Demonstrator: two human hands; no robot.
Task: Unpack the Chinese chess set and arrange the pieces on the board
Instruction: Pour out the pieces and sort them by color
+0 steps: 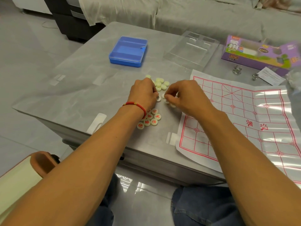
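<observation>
On the grey table (78, 88), one blue case (128, 51) sits far left. The left hand (143, 95) curls over pale pieces (160, 84); about eight red-marked pieces (150, 119) lie near. The right hand (185, 95) pinches one piece (166, 99). One board sheet (244, 121) lies right.

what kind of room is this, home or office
Most likely a home living room: a low grey coffee table stands before a sofa under a light cloth cover, and a boxed game lies unpacked on it beside a paper chess board.
</observation>
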